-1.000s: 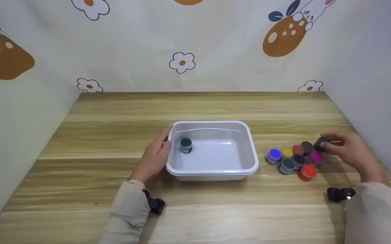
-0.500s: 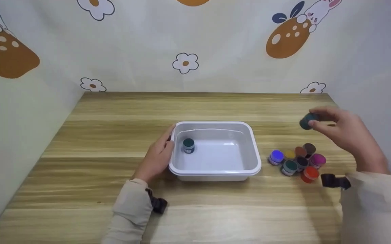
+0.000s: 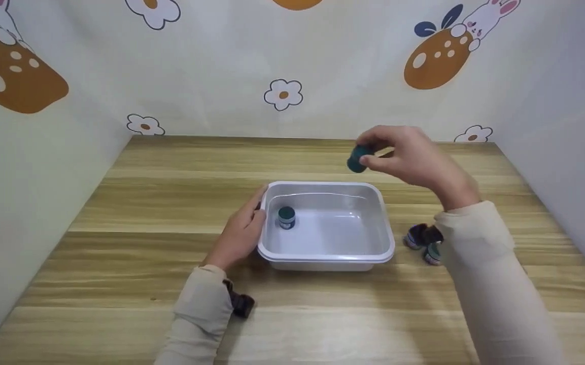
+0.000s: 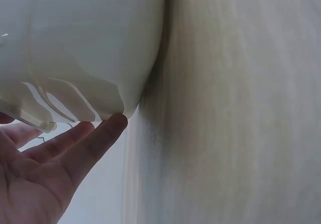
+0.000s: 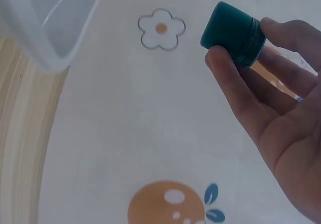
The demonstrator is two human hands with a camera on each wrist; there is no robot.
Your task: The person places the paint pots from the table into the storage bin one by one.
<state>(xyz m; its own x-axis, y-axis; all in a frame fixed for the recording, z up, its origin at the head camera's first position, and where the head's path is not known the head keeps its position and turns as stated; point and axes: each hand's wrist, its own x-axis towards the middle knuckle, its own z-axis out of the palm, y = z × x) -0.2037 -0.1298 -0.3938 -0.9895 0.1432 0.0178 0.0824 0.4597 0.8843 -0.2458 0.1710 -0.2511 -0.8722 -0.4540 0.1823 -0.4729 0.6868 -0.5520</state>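
Note:
A small paint jar [image 3: 357, 159], dark green, is pinched between the thumb and fingers of my right hand [image 3: 416, 157], in the air above the back right of a white plastic basin [image 3: 325, 257]. In the right wrist view the jar [image 5: 228, 30] is tilted, gripped at its sides by the fingertips. My left hand [image 3: 238, 234] rests against the basin's left side. Extended fingers touch the basin's outer wall [image 4: 85, 38] in the left wrist view. Another green-lidded jar [image 3: 286, 218] stands upright inside the basin, near its left wall.
Right of the basin, a blue-lidded jar [image 3: 414, 236] and a green-lidded jar [image 3: 432, 254] show partly; the right sleeve [image 3: 480, 253] covers the area beside them. A patterned cloth [image 3: 211, 76] hangs behind the wooden table [image 3: 119, 263].
My right hand has lifted a green paint jar from the group at the right and carried it up and left, over towards the basin. The left hand has stayed at the basin's side.

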